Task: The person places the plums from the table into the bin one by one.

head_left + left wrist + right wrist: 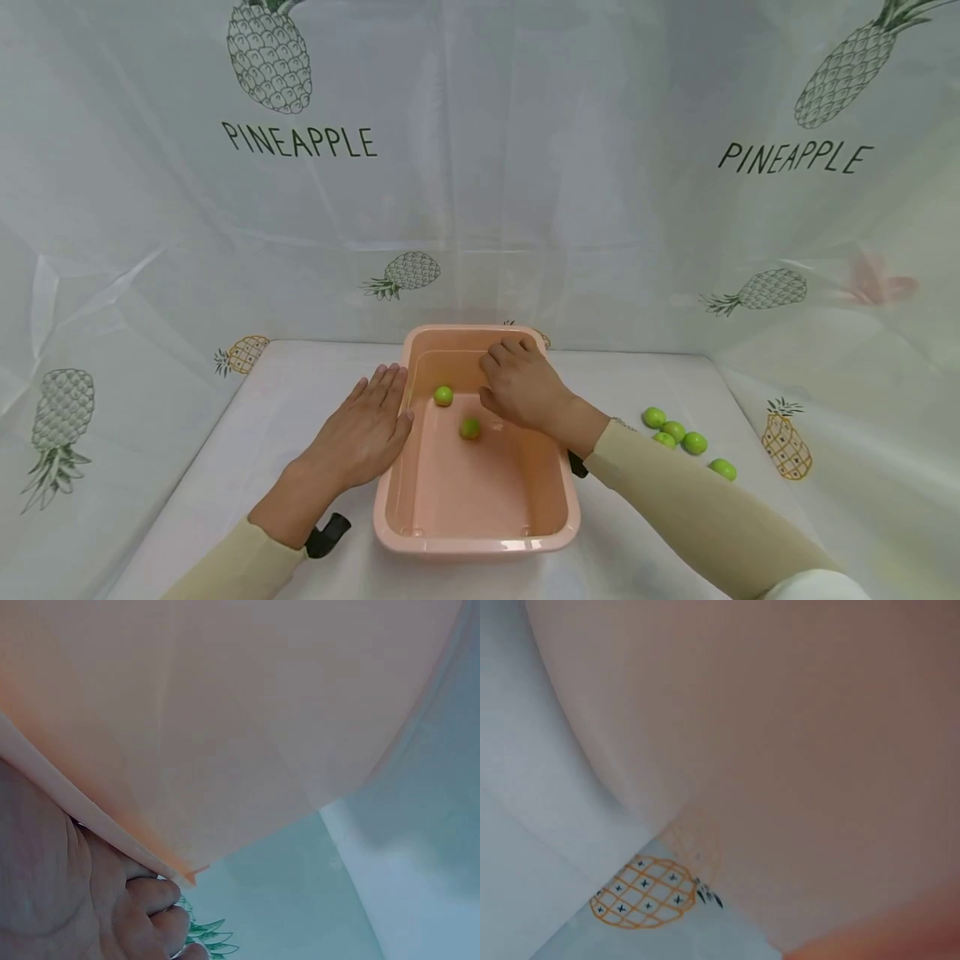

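Note:
A pink plastic basin stands in the middle of the table, a bright lime and a darker lime on its floor. Along the basin's left rim lies my left hand, fingers straight and back upward; the left wrist view has its fingers beside the basin wall. My right hand is over the basin's far right part with its fingers bent down. Its palm is hidden, so I cannot tell whether it holds anything. The basin's wall fills most of the right wrist view.
Several limes lie on the white table to the right of the basin, partly behind my right sleeve. A pineapple-printed sheet hangs behind the table and along its sides.

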{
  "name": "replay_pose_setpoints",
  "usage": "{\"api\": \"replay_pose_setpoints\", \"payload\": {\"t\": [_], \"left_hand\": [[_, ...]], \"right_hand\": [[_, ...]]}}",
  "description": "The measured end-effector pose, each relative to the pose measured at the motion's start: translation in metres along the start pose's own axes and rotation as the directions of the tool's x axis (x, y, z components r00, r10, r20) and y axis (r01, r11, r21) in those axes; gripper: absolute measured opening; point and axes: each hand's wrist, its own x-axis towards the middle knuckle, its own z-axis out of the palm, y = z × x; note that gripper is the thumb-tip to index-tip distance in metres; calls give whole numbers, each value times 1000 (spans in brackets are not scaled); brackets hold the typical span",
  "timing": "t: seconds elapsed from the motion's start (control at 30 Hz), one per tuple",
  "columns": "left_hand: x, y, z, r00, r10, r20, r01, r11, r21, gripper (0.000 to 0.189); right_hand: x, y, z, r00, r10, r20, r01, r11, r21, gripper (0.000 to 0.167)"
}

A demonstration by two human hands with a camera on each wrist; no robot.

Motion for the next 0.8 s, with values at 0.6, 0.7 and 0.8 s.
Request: {"api": "replay_pose_setpoints", "payload": {"t": [0.6,0.7,0.8], "left_hand": [[1,0,2,1000,-7,8,7,999,-37,66],[1,0,3,1000,-4,9,5,999,-43,67],[1,-1,3,1000,-12,12,13,999,-41,67]], "right_hand": [[-118,90,-29,906,401,-134,-381,912,152,29],[-147,100,-32,852,517,-84,-498,850,173,27],[-172,108,-34,789,614,-12,-602,778,179,28]]}}
